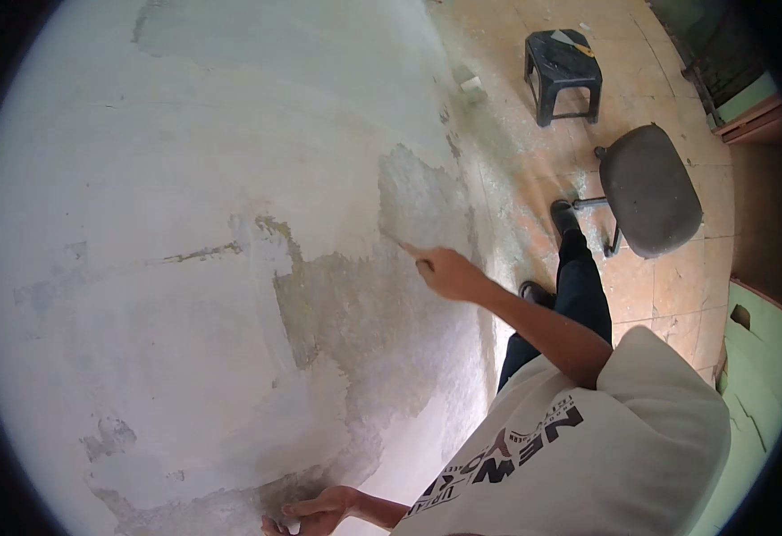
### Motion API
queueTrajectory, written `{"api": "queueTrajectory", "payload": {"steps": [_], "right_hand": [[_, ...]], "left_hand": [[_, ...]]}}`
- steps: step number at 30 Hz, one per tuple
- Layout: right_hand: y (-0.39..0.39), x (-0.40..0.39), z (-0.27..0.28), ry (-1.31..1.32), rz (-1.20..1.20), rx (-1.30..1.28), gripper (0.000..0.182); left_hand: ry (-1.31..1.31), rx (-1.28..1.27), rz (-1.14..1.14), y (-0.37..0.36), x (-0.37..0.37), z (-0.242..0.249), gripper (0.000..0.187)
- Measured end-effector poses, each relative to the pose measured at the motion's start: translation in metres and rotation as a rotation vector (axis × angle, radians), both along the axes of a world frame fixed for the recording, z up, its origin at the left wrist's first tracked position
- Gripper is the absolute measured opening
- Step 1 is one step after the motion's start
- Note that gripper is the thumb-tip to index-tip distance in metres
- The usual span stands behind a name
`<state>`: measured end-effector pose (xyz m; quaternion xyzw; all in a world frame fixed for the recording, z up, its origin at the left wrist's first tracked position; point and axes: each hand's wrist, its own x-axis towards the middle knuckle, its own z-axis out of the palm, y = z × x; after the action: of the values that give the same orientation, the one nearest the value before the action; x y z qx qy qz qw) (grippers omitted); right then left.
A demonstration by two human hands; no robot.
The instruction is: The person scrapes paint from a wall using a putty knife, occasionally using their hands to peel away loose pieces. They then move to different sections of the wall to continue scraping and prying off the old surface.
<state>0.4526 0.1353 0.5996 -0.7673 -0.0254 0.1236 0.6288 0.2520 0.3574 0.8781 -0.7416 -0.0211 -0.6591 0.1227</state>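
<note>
My right hand [449,271] is raised against a patchy plastered wall [194,223]. It is closed on a small thin-bladed tool [403,244], whose tip touches the wall at the lower edge of a rough grey scraped patch [418,192]. My left hand [315,512] is low at the bottom edge of the view. Its fingers are curled and rest against the wall near a dark flaked area, and it holds nothing that I can see. My white printed T-shirt [588,447] and dark trousers [579,295] fill the lower right.
A dark plastic stool [563,71] stands on the dusty tiled floor [668,286] further along the wall. A round grey swivel seat [650,189] on a metal base is close behind my legs. Green panels [757,375] and a wooden edge lie at the right.
</note>
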Motion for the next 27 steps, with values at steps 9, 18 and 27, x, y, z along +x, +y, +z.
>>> {"api": "queueTrajectory", "payload": {"steps": [9,18,27], "right_hand": [[-0.002,0.004,-0.01,-0.045,0.003,-0.006,0.06],[-0.003,0.006,-0.008,-0.082,0.019,-0.01,0.058],[-0.007,0.035,-0.021,-0.073,-0.034,-0.103,0.058]], "left_hand": [[-0.028,-0.02,-0.015,0.001,0.001,0.001,0.069],[-0.063,0.038,-0.055,0.006,0.003,0.0,0.067],[-0.102,0.148,0.024,0.004,0.01,0.006,0.062]]}}
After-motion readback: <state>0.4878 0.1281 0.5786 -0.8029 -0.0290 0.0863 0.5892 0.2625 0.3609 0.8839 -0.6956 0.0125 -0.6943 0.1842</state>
